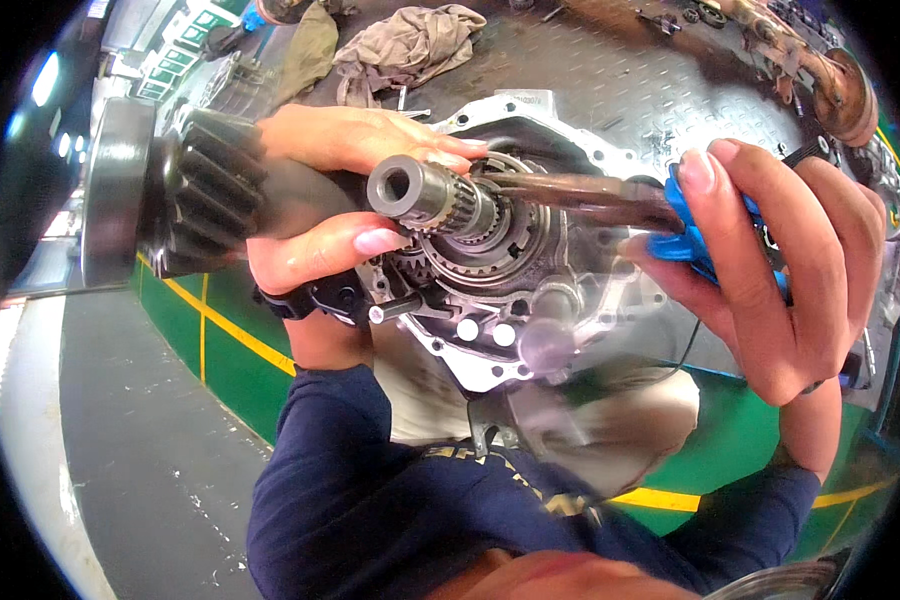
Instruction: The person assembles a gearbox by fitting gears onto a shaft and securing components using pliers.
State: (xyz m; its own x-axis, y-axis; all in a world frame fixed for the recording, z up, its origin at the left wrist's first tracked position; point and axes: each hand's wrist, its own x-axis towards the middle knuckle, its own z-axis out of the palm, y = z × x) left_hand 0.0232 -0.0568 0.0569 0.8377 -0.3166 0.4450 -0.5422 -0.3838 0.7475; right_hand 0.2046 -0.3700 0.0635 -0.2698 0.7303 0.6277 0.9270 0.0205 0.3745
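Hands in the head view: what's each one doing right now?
Left hand: curled beside a splined shaft; whether gripping cannot be told.
Right hand: closed, holding blue-handled pliers.

Green floor (232, 378) crossed by yellow lines (245, 338) runs below — a grey strip (140, 430) at lower left. Bright lights (45, 80) glow upper left — a tread-patterned metal tabletop (570, 75) spans the top.
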